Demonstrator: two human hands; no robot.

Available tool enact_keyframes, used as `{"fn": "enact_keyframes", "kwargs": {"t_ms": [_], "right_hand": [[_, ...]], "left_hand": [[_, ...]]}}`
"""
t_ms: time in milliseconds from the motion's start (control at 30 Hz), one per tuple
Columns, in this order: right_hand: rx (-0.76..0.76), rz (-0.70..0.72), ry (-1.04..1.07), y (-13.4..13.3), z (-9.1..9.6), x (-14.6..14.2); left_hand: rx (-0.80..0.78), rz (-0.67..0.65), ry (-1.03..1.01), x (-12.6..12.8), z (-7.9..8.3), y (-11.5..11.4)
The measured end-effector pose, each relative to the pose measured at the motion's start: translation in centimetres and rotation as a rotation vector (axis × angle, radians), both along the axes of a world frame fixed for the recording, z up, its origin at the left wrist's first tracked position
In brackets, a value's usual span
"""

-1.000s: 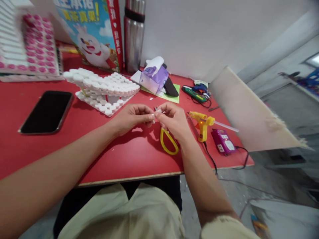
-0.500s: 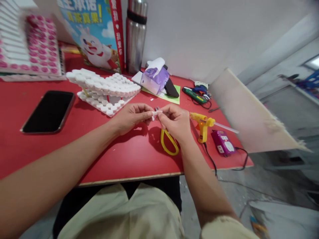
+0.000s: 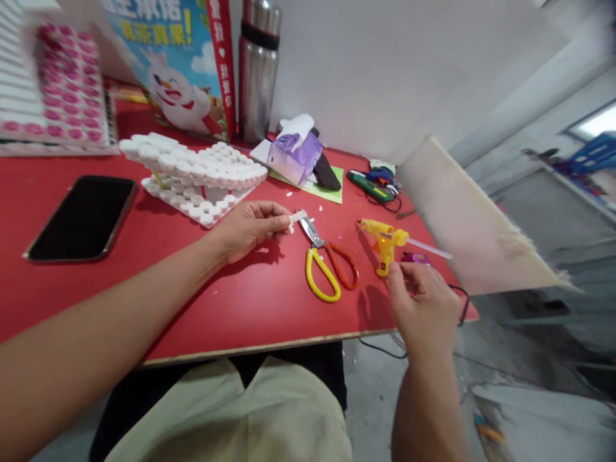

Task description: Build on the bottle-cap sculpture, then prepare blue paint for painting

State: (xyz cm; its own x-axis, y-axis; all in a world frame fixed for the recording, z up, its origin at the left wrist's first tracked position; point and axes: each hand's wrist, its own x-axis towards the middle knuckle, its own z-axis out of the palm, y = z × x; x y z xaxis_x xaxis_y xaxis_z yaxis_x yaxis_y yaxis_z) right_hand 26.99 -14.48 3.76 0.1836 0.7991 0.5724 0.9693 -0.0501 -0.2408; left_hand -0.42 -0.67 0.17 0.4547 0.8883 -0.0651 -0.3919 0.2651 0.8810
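My left hand (image 3: 257, 230) is closed in a pinch on a small white piece (image 3: 297, 217), which sticks out past the fingertips above the scissors' blades. The scissors (image 3: 316, 242), with one yellow and one red handle, lie on the red table. My right hand (image 3: 426, 301) is beside the handle of a yellow glue gun (image 3: 384, 242), fingers partly curled and thumb apart; I see nothing held in it. A clear glue stick (image 3: 430, 247) juts from the gun's back. Behind my right hand, a purple box (image 3: 414, 258) is mostly hidden.
A white model of round pieces (image 3: 192, 168) stands behind my left hand, near a phone (image 3: 83, 218). Farther back are a steel flask (image 3: 258, 74), a purple tissue pack (image 3: 296, 154) and a green tool (image 3: 369, 186). A pale board (image 3: 474, 224) leans at the right.
My right hand has left the white piece and moved right to the glue gun, uncovering the scissors. My left hand keeps hold of the piece. The gun's cord hangs differently below the table edge.
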Motion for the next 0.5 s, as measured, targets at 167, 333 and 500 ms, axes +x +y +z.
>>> {"fn": "enact_keyframes", "kwargs": {"t_ms": [167,333,500], "right_hand": [[-0.076,-0.086,-0.017,1.8,-3.1,4.7],[-0.274,-0.087,0.162,4.7,-3.8,5.6],[-0.356,-0.121,0.257,5.8,-3.5,5.8]], "left_hand": [[-0.171,-0.128,-0.183,0.0,-0.1,-0.2],[-0.357,-0.307,-0.366,-0.1,0.3,-0.5],[-0.360,-0.350,-0.381,-0.1,0.3,-0.7]]}}
